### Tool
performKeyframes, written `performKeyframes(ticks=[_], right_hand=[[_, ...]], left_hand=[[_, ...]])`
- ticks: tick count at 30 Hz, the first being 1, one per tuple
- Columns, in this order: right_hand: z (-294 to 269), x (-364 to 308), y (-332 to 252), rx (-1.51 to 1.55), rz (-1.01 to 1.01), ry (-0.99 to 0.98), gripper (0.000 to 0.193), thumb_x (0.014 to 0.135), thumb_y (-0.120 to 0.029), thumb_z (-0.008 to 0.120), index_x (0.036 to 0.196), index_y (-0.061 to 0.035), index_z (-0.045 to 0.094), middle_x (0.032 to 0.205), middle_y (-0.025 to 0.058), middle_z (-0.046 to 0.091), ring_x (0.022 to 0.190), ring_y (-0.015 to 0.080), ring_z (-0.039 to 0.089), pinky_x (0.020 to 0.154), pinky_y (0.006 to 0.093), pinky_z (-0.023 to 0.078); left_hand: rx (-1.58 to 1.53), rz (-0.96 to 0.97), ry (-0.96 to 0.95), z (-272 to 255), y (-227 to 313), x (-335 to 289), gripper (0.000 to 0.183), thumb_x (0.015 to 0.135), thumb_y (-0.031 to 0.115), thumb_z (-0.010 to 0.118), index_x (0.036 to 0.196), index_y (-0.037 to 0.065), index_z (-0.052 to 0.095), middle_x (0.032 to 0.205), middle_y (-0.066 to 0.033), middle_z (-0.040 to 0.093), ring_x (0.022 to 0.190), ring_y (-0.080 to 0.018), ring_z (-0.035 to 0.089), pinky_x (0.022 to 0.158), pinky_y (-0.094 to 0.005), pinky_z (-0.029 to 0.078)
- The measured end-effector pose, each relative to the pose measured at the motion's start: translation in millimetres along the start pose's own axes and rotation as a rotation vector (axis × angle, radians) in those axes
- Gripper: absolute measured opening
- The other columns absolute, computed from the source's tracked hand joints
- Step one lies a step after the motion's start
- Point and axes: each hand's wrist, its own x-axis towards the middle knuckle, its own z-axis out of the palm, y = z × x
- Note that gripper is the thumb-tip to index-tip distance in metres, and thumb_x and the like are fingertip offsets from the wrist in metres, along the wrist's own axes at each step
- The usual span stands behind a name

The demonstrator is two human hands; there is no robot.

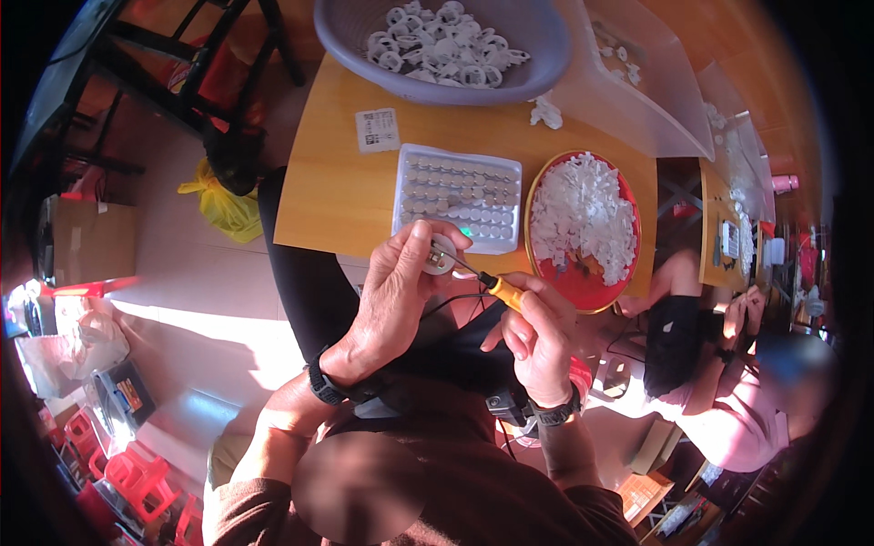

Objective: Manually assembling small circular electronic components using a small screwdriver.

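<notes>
My left hand [390,296] pinches a small round white plastic part [442,256] with metal pieces on its face, held over the table's near edge. In my right hand [543,344] is a screwdriver [504,291] with a yellow and black handle. Its thin shaft reaches to the face of the white part; whether the tip touches is too small to tell. Just beyond the left hand lies a white tray [410,227] with rows of small round silvery pieces. Right of it, a red oval tray [583,296] holds a heap of small white plastic pieces.
A purple-grey basin [346,55] of white ring-shaped parts stands at the table's far side. Near it are a printed label [377,130], a loose white piece [546,113] and a translucent bin [637,118]. Another person [728,409] sits at right. A yellow bag [223,205] lies left.
</notes>
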Motion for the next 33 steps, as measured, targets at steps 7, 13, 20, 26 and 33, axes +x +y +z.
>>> performKeyframes(ticks=[7, 13, 20, 26, 33], right_hand=[[32.3, 8.6, 10.2, -0.285, -0.068, -0.058, 0.024, 0.091, -0.010, 0.053, 0.108, 0.0055, 0.061, 0.066, 0.0006, 0.054, 0.045, 0.0021, 0.041, 0.048, 0.0198, 0.049], [69.5, 21.4, 31.3, -0.484, -0.166, -0.115, 0.024, 0.090, -0.006, 0.056, 0.112, 0.0029, 0.060, 0.090, 0.0071, 0.062, 0.065, 0.0080, 0.057, 0.055, 0.0203, 0.054], [71.6, 34.5, 67.4, -0.663, -0.229, -0.064, 0.023, 0.089, -0.006, 0.057, 0.110, 0.0034, 0.060, 0.080, 0.0080, 0.061, 0.063, 0.0076, 0.056, 0.058, 0.0216, 0.048], [71.2, 34.0, 72.9, -0.760, -0.401, -0.020, 0.027, 0.088, -0.009, 0.059, 0.113, 0.0038, 0.058, 0.095, 0.0175, 0.066, 0.083, 0.0238, 0.066, 0.070, 0.0310, 0.050], [55.3, 21.7, 77.6, -0.754, -0.432, 0.006, 0.027, 0.087, -0.006, 0.060, 0.112, 0.0038, 0.058, 0.090, 0.0156, 0.066, 0.070, 0.0198, 0.065, 0.062, 0.0278, 0.050]], left_hand=[[-0.061, 0.076, 0.165, -34.1, 10.4, -7.7, 0.040, 0.101, 0.033, 0.037, 0.098, -0.001, 0.058, 0.079, -0.0019, 0.051, 0.066, -0.0068, 0.040, 0.060, -0.0190, 0.035], [-0.098, 0.081, 0.238, -71.6, 20.5, -9.8, 0.039, 0.101, 0.032, 0.037, 0.098, -0.001, 0.058, 0.080, -0.0030, 0.054, 0.065, -0.0069, 0.044, 0.060, -0.0193, 0.038], [0.258, -0.020, 0.371, -87.9, 25.7, 9.5, 0.038, 0.099, 0.031, 0.041, 0.093, -0.001, 0.060, 0.069, -0.0017, 0.054, 0.051, -0.0050, 0.042, 0.046, -0.0182, 0.033], [0.632, -0.001, 0.338, -99.5, 23.2, 27.8, 0.038, 0.097, 0.031, 0.043, 0.083, 0.000, 0.061, 0.059, -0.0008, 0.053, 0.046, -0.0053, 0.042, 0.042, -0.0200, 0.032], [1.043, 0.197, 0.434, -89.0, 19.8, 37.0, 0.032, 0.092, 0.025, 0.051, 0.082, -0.003, 0.062, 0.059, -0.0053, 0.056, 0.052, -0.0085, 0.051, 0.050, -0.0243, 0.041]])
